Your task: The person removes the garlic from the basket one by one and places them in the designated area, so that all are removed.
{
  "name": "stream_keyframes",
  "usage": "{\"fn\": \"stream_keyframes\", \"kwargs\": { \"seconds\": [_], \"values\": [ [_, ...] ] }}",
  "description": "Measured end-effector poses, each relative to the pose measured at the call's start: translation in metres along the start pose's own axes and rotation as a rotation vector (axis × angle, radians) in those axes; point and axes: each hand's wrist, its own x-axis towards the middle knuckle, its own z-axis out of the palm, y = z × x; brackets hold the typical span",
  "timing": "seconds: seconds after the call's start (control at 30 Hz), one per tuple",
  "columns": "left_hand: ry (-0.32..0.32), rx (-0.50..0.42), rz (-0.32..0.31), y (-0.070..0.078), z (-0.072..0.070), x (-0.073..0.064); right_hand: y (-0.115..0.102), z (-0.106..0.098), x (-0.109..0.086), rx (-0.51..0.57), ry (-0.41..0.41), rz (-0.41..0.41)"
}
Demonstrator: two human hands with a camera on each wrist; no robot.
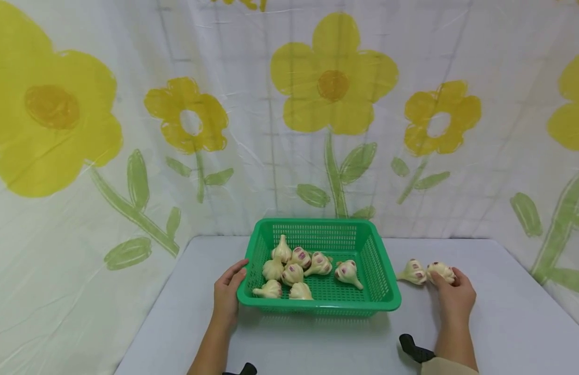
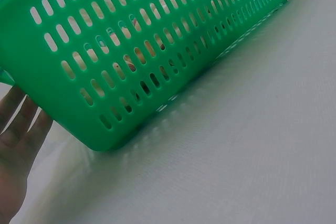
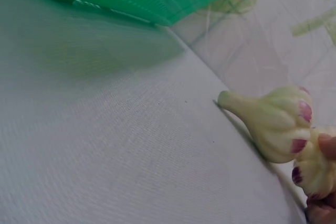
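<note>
A green plastic basket (image 1: 319,304) with slotted walls stands on the table and holds several garlic bulbs (image 1: 292,274). At its left end is my left hand (image 1: 227,291), touching the rim and outer wall with fairly straight fingers (image 2: 23,124). To the right of the basket, my right hand (image 1: 458,296) pinches a garlic bulb (image 3: 314,171) between thumb and fingers. Another garlic bulb (image 1: 413,272), purple-flecked with its stem toward the basket, lies right beside the pinched one. The right wrist view cuts off most of that hand.
The white-covered table (image 1: 327,349) ends at the back against a hanging curtain (image 1: 252,172) printed with yellow flowers. Dark straps or mounts (image 1: 415,349) show at both wrists. Inside the basket, the bulbs crowd the left half, with one (image 1: 348,273) farther right.
</note>
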Motion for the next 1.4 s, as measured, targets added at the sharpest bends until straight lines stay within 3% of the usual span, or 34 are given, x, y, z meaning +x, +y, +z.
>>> {"fn": "stream_keyframes", "kwargs": {
  "seconds": [0.53, 0.77, 1.03, 1.4],
  "values": [
    [0.018, -0.031, 0.006, -0.0012, -0.0006, 0.0000, -0.0047, 0.0040, -0.0007, -0.029, -0.049, -0.045],
    [0.007, -0.042, 0.006, -0.0015, -0.0001, -0.0009, -0.0015, 0.0038, -0.0027, 0.002, -0.033, 0.001],
    [0.007, -0.038, 0.010, -0.0011, -0.0009, -0.0011, -0.0032, 0.0062, -0.0036, -0.004, -0.029, -0.030],
    [-0.001, -0.026, 0.016, -0.0016, -0.0001, -0.0001, -0.0033, 0.0061, -0.0033, -0.008, -0.045, 0.006]
  ]
}}
